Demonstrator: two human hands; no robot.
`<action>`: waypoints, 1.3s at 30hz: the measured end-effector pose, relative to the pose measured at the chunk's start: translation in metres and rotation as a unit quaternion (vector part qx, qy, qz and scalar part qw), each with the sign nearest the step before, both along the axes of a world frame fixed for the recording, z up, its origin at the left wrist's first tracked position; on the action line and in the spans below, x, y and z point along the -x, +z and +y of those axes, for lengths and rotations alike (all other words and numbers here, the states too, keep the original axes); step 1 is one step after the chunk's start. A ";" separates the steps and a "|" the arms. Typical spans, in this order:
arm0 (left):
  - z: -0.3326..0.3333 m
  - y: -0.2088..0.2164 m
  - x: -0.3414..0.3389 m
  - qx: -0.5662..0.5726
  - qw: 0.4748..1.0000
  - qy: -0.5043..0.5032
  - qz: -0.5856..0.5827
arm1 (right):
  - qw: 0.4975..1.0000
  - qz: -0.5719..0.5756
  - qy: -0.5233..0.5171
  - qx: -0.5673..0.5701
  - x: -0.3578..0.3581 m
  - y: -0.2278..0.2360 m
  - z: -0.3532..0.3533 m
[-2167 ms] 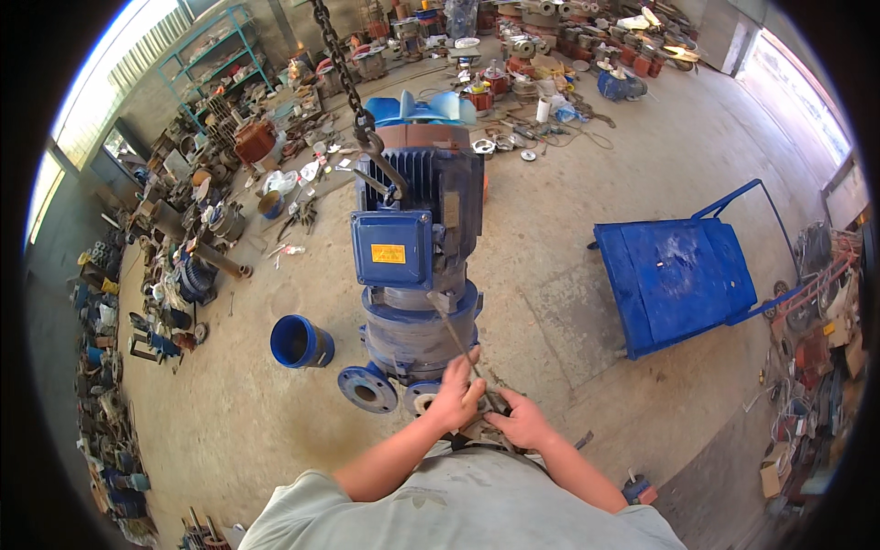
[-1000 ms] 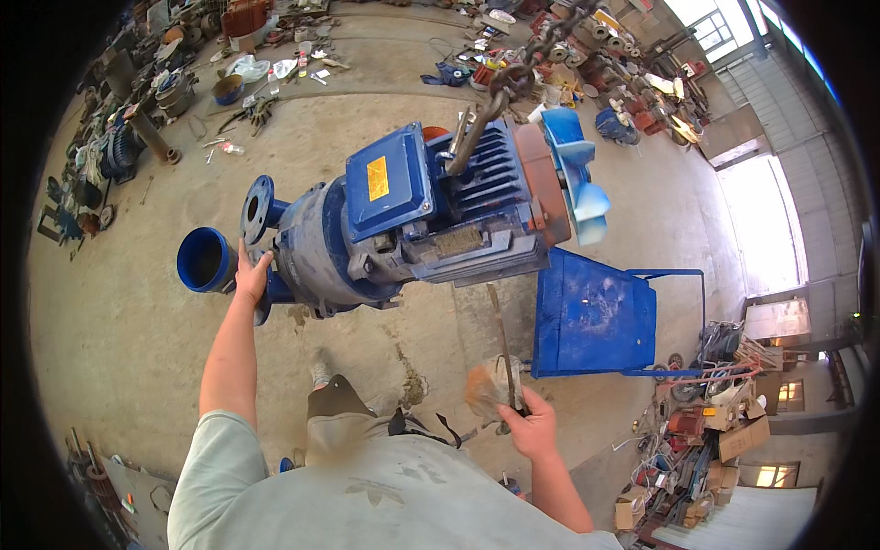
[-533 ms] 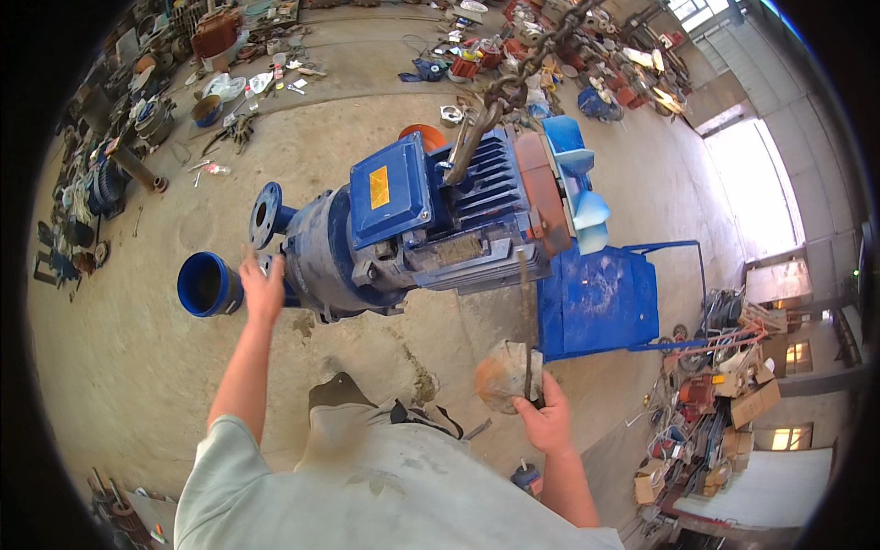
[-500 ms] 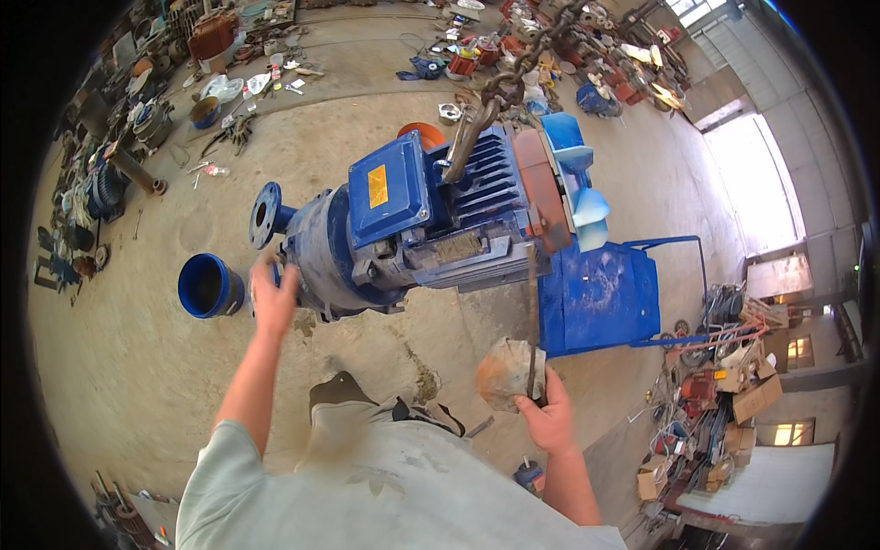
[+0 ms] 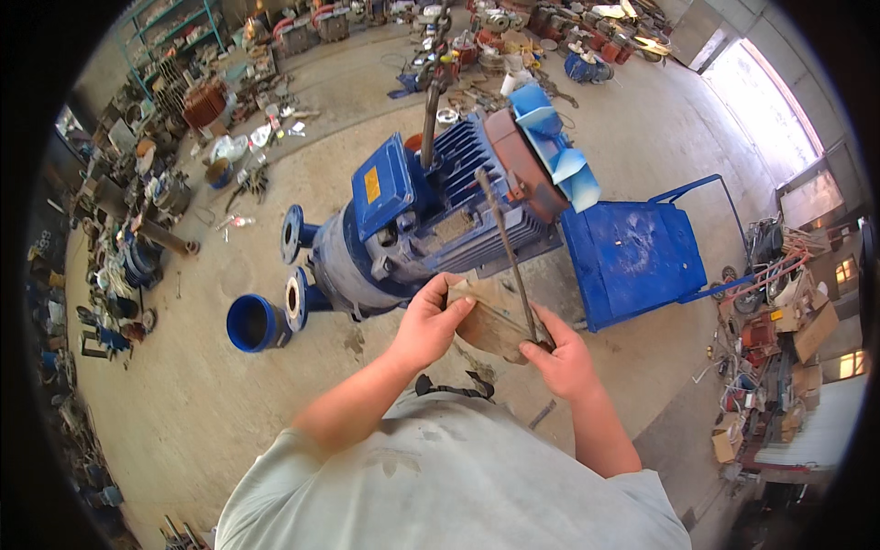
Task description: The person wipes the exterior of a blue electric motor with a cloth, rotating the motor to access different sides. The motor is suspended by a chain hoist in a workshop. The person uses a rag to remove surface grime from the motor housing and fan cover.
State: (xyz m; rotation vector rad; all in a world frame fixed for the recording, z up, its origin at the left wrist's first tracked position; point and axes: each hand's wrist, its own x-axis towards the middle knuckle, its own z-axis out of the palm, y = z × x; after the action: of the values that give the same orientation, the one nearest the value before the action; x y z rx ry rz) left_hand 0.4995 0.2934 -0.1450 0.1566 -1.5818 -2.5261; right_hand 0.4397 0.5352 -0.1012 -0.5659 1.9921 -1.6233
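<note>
My left hand [image 5: 429, 328] pinches the left edge of a worn, brownish-grey sheet [image 5: 486, 332] between thumb and fingers. At the sheet's other end my right hand [image 5: 561, 359] is closed around a long, thin metal rod [image 5: 506, 240], which slants up in front of the motor; the sheet's right edge meets that hand. Just beyond both hands is a blue electric motor [image 5: 446, 220] with a pump end and two round flanges at its left. A pale blue fan [image 5: 555, 147] is exposed at its right end. A hook on a chain [image 5: 429, 124] reaches the motor's top.
A blue bucket [image 5: 254, 323] stands left of the lower flange. Right of the motor is a blue flat cart [image 5: 637, 261] with a tubular handle. Parts and tools clutter the floor along the left and far sides; cardboard boxes [image 5: 814, 332] lie at the right.
My left hand has left the pump flanges and come right to grip the sheet. My right hand, with rod and sheet, has risen slightly. The view has shifted.
</note>
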 end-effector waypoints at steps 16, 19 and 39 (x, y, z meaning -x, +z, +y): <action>-0.064 0.109 0.011 0.504 0.847 0.001 0.169 | 0.996 0.065 -0.056 -0.026 0.016 -0.027 0.105; -0.073 0.158 0.011 0.580 0.797 -0.059 0.160 | 0.994 0.082 -0.053 -0.043 0.024 -0.022 0.106; -0.016 0.101 0.039 0.044 0.993 0.057 -0.096 | 0.997 0.066 0.042 0.011 0.055 0.020 0.076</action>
State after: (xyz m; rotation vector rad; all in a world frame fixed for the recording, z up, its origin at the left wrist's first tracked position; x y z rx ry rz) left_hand 0.4606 0.2774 -0.0442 0.4779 -1.6953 -2.4109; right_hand 0.3847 0.6114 -0.0814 -0.7724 2.0172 -1.5966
